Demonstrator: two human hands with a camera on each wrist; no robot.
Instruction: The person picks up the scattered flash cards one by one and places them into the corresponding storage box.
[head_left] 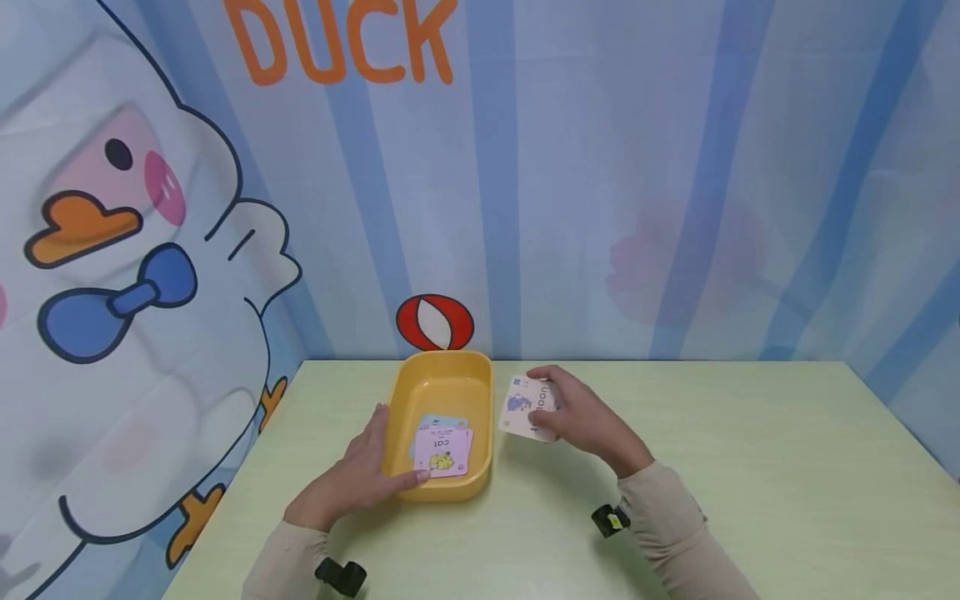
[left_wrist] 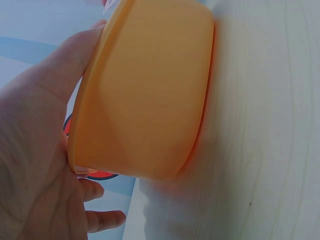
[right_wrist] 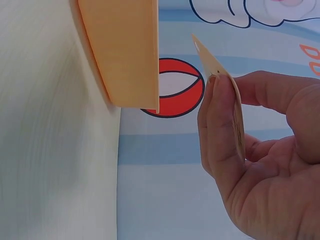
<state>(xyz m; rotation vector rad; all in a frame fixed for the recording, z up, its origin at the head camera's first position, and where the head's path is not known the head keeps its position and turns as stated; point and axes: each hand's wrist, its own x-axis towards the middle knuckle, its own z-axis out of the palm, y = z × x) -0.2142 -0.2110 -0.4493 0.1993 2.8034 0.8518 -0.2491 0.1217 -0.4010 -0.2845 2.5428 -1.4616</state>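
Note:
My left hand (head_left: 360, 471) holds the yellow plastic tray (head_left: 486, 417) at its near left corner, with the thumb over the rim and the fingers along the left side. In the left wrist view the tray's outer wall (left_wrist: 150, 90) faces the camera. Inside lie a pink card (head_left: 431, 446) lettered "cat" with a yellow drawing, and a blue card (head_left: 442, 421) partly under it. Right of the tray, my right hand (head_left: 577, 412) pinches a pale card (head_left: 517, 408) with a bluish drawing, raised above the table. Whether more cards lie behind it I cannot tell.
The tray stands on a pale yellow-green table (head_left: 720, 467), near its back edge. Behind rises a blue striped cloth backdrop (head_left: 570, 167) with a printed duck (head_left: 150, 350) at left and a red-and-white ball print (head_left: 450, 321).

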